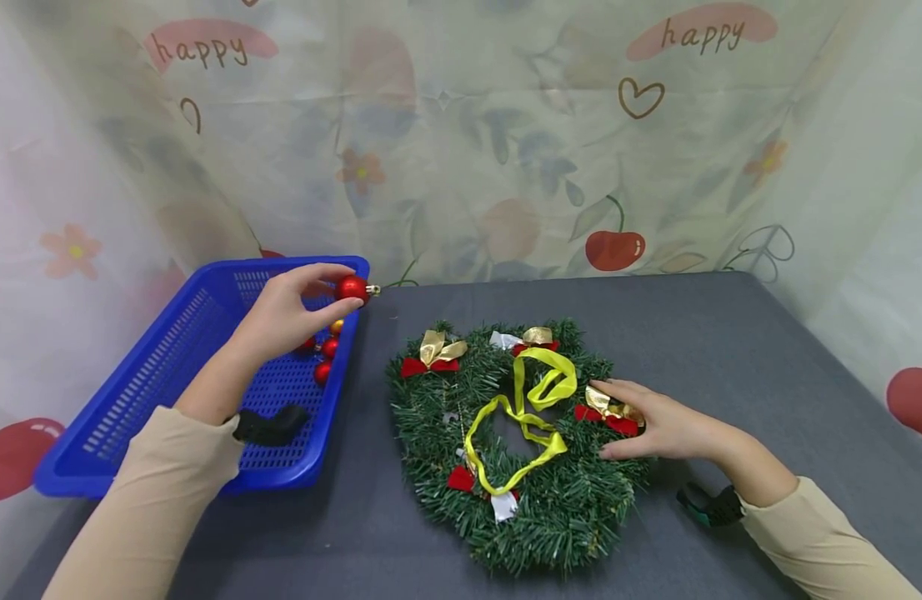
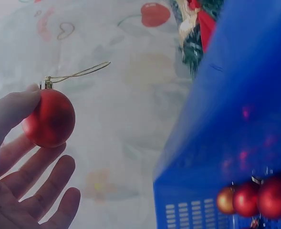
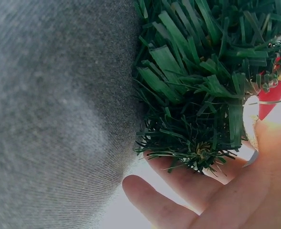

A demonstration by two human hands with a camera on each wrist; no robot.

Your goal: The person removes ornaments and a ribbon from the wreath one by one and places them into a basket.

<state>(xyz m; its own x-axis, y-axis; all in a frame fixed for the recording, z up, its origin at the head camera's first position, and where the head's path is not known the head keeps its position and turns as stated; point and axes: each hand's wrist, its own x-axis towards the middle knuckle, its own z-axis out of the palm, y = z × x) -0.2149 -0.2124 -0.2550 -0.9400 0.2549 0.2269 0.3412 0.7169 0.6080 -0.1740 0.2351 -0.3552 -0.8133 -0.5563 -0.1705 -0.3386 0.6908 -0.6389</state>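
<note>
My left hand [image 1: 286, 311] pinches a red Christmas ball [image 1: 352, 288] between thumb and fingers, above the far right corner of the blue basket [image 1: 329, 433]. In the left wrist view, a thin gold loop hangs free from the ball's metal cap [image 2: 47, 84]. The green wreath [image 1: 431, 425] lies on the grey table. My right hand [image 1: 667, 423] rests on its right side, the thumb and fingers spread around a gold and red bow [image 1: 611, 410]. In the right wrist view, nearly straight fingers [image 3: 164, 202] touch the wreath's edge.
Inside the basket's right side lie several red balls [image 1: 323, 372] and a gold ball [image 1: 337, 327]. A yellow ribbon [image 1: 517, 487] loops over the wreath's centre. More bows [image 1: 434, 350] sit around the wreath. A printed curtain [image 1: 461, 167] hangs behind the table [image 1: 701, 333].
</note>
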